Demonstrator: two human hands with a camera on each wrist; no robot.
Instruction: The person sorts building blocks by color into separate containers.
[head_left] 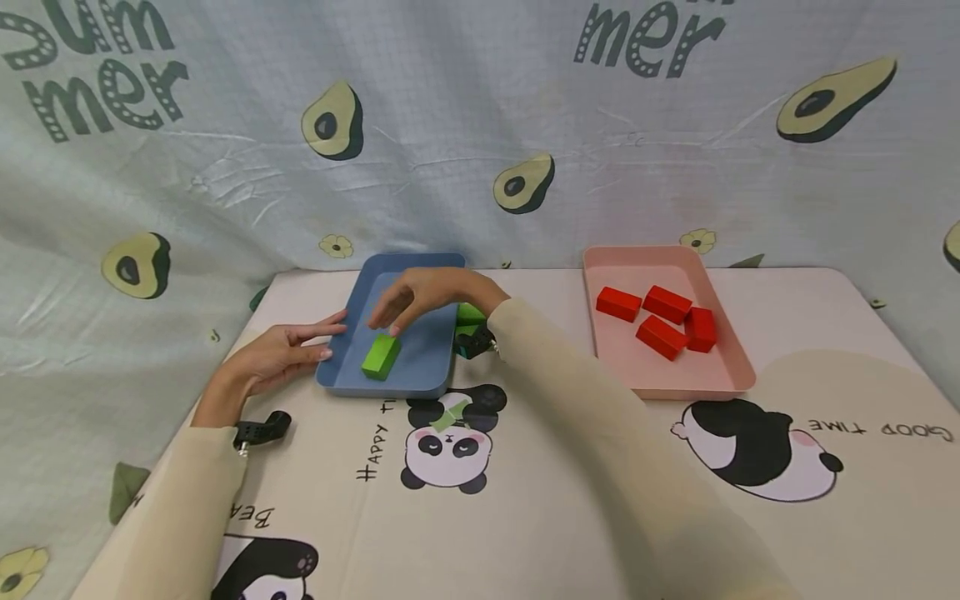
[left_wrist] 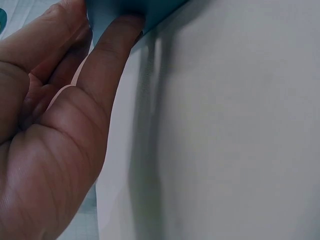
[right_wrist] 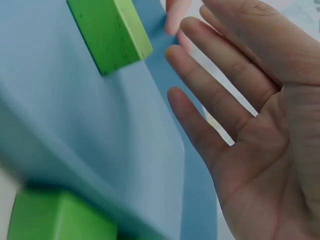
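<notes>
A blue tray lies at the back left of the table with one green block in its near part. My left hand touches the tray's left rim with extended fingers; in the left wrist view the thumb lies against the outer wall. Over the tray hovers my right hand, fingers loosely bent. The right wrist view shows a gap between its fingers and the green block. More green blocks stand outside the tray's right side, partly hidden by the right wrist.
To the right, a pink tray holds several red blocks. A cloth curtain with avocado prints hangs behind the table. Panda pictures decorate the tabletop. Each wrist wears a black camera mount.
</notes>
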